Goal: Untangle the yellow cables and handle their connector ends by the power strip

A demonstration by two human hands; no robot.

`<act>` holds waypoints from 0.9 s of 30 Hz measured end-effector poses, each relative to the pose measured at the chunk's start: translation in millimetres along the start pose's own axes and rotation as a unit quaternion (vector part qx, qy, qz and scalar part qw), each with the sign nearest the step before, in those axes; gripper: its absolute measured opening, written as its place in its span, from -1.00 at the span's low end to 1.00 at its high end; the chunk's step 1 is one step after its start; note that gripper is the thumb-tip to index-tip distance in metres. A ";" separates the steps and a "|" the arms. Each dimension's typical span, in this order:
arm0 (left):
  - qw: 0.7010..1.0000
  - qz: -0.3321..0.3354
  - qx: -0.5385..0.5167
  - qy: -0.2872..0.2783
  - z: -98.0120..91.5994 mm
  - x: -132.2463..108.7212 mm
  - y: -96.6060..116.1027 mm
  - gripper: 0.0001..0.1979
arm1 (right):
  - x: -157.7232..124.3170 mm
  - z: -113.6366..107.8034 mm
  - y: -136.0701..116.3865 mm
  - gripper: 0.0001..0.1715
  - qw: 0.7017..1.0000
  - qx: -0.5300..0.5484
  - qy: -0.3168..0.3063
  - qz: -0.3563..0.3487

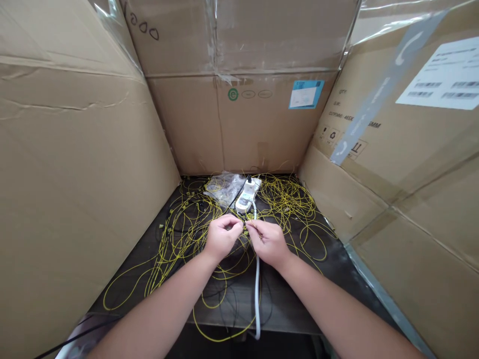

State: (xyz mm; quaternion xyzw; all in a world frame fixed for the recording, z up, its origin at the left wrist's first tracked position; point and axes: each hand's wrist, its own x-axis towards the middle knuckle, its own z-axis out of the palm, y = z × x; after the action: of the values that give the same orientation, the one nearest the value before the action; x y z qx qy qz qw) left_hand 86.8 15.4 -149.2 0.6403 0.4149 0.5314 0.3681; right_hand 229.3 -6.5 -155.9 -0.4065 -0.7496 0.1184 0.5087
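My left hand (221,235) and my right hand (270,242) meet nearly fingertip to fingertip above the middle of the dark table. Thumb and forefinger are pinched on each. A thin yellow wire (254,227) runs into the grip of my right hand. Whatever my left fingertips hold is too small and too covered to make out. Around and beneath both hands lies a loose tangle of yellow wires (288,202), with small connectors among the strands. Just beyond the fingertips sits a white power strip (245,200) with a plug in it.
A white cable (257,294) runs from the strip past my right hand to the table's front edge. Crumpled clear plastic (225,188) lies left of the strip. Cardboard boxes wall in the dark table (299,311): left (75,149), back (254,129) and right (419,199).
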 end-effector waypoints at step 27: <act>0.905 -0.231 -0.342 -0.101 3.0 2.4 -4.3 -0.90 | 9.8 -6.2 -0.7 -0.84 0.759 0.550 -0.042 0.345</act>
State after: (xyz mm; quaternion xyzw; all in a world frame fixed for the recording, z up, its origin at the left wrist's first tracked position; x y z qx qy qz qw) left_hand 89.3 19.2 -152.7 0.4116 0.3047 0.4728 0.7171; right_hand 232.8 -1.3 -146.2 -0.2823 -0.3849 0.6948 0.5380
